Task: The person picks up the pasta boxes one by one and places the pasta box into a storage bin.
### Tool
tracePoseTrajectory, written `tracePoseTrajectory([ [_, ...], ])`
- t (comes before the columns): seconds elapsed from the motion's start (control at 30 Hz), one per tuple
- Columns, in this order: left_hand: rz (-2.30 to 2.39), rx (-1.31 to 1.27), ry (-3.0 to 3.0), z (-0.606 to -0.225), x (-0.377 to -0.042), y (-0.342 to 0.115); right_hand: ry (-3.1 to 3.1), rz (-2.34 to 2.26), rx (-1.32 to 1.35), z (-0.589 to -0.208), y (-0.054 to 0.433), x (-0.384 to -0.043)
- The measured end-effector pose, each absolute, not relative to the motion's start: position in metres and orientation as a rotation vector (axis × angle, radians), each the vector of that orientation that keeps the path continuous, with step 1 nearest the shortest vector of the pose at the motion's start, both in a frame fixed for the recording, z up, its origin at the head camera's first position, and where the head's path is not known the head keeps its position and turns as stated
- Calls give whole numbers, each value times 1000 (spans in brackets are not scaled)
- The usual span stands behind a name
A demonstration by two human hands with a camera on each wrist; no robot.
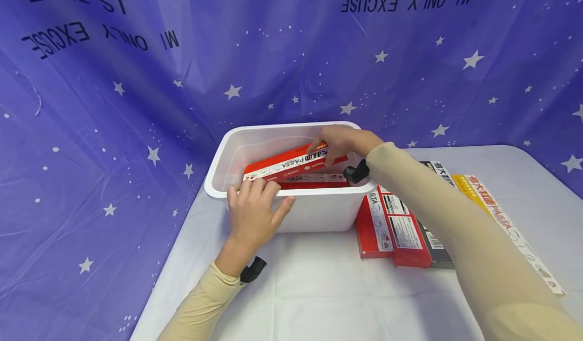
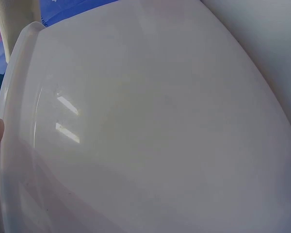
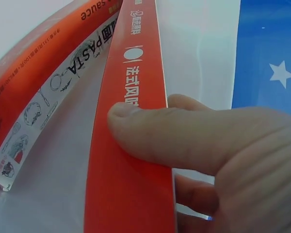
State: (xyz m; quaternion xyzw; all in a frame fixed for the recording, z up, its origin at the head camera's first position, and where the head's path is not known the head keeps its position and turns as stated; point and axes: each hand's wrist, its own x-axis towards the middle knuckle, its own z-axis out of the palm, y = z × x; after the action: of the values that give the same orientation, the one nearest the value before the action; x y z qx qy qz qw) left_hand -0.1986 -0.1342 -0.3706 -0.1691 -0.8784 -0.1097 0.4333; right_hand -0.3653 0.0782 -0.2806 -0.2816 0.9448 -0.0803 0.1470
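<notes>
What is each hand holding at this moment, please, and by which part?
The right hand pinches a red pasta box by its upper end, inside the white bin. The left hand grips the bin's near rim.

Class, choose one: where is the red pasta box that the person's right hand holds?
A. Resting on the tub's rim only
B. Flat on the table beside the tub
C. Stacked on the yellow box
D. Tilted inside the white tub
D: the right hand grips the red pasta box, which slants down inside the white tub, while the left hand holds the near rim.
</notes>
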Motion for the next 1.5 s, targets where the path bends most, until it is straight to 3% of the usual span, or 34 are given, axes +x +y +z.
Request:
tracePoseTrajectory([
  [0.73,-260,-445,-2184,-371,-199,-129,2831,-145,-851,-282,81,-361],
  [1.0,-265,-438,-2179,-371,-199,-130,2851,-116,-891,-257,91,-347],
  [1.2,-274,-438,-2172,-370,-200,-131,2919,-62,-942,-242,125,-336],
  [1.5,-269,-433,-2171,-371,-199,-134,3089,-37,-949,-261,207,-307],
])
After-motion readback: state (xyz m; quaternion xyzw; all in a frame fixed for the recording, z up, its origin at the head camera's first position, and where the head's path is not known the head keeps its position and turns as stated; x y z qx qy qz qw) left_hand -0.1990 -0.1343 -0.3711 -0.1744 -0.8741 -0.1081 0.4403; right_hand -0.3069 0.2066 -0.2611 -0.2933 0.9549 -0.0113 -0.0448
